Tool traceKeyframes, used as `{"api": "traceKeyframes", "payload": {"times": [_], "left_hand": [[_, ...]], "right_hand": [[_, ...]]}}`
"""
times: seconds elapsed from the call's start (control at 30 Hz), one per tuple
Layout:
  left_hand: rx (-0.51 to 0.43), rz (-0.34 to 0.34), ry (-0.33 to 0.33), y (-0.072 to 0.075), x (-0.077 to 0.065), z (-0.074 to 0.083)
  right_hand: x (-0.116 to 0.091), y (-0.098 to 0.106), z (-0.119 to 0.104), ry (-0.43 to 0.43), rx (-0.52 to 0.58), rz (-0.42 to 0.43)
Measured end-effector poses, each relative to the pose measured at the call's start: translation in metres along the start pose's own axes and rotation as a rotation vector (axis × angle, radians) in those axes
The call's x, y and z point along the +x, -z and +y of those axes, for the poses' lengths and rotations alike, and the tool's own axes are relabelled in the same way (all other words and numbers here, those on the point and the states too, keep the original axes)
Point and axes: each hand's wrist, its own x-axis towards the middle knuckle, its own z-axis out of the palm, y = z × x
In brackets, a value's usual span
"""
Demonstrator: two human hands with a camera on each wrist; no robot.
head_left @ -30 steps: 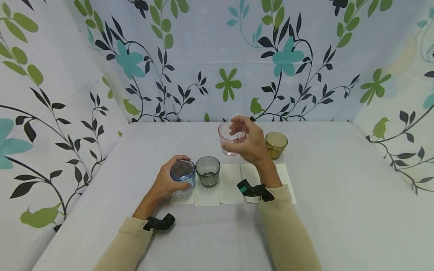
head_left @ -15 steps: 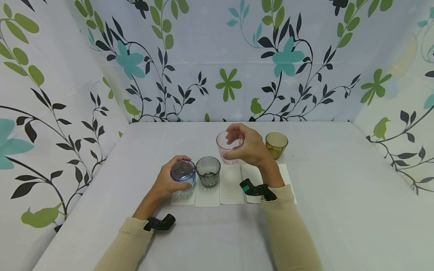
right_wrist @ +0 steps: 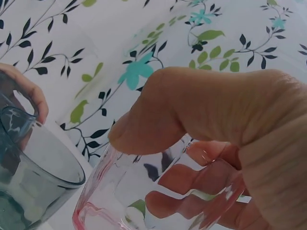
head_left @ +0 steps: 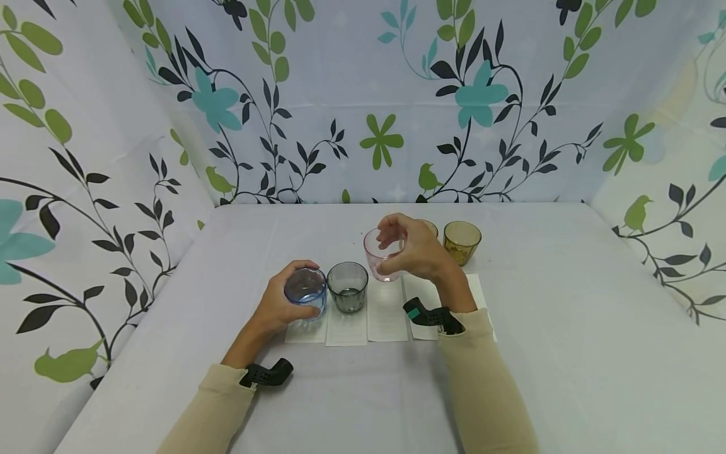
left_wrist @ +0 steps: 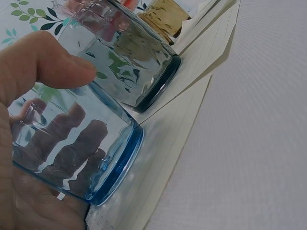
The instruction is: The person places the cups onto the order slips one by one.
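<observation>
My left hand (head_left: 283, 296) grips a blue glass (head_left: 306, 294), thumb and fingers round its sides; in the left wrist view its base rests on a lined paper sheet (left_wrist: 158, 158). Right beside it a grey glass (head_left: 348, 287) stands upright on the neighbouring sheet. My right hand (head_left: 416, 247) holds a clear pink glass (head_left: 374, 260) from its right side, thumb in front and fingers behind. The pink glass is just right of the grey one, over the far end of a paper sheet (head_left: 387, 315).
A yellow glass (head_left: 462, 243) stands at the back right. Left of it, a second amber glass (head_left: 431, 228) is mostly hidden behind my right hand. Several paper sheets lie in a row on the white table (head_left: 340, 403). A patterned curtain (head_left: 317, 75) hangs behind.
My right hand has brought the pink glass down and nearer, closer to the paper row and the grey glass. The left hand stays on the blue glass.
</observation>
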Motion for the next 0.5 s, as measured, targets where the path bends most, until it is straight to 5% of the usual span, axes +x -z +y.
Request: {"api": "traceKeyframes", "payload": {"times": [0.5], "left_hand": [[-0.002,0.002,0.025,0.0,-0.001,0.001]], "right_hand": [[0.004,-0.005,0.019,-0.092,-0.009,-0.087]]}}
